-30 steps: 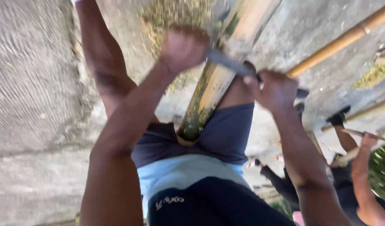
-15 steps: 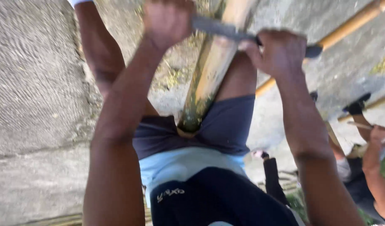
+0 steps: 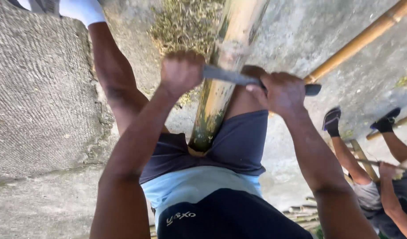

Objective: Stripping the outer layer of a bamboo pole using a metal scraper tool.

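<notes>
A thick bamboo pole (image 3: 225, 66), green and yellow, runs from between my thighs up and away across the concrete ground. A long dark metal blade (image 3: 230, 76) lies crosswise on the pole. My left hand (image 3: 181, 71) is closed around the blade's left end. My right hand (image 3: 281, 90) grips the blade's right part, whose tip sticks out past my fingers. The pole's near end rests against my dark shorts (image 3: 239, 141).
A pile of dry bamboo shavings (image 3: 185, 22) lies beside the pole farther away. A thinner yellow bamboo pole (image 3: 376, 31) crosses the upper right. Another person (image 3: 371, 181) in dark sandals works at the right. My white-socked foot (image 3: 81, 9) is at the upper left.
Both hands and the blade slid away along the pole, then drew back toward my body. The view shifted with them.
</notes>
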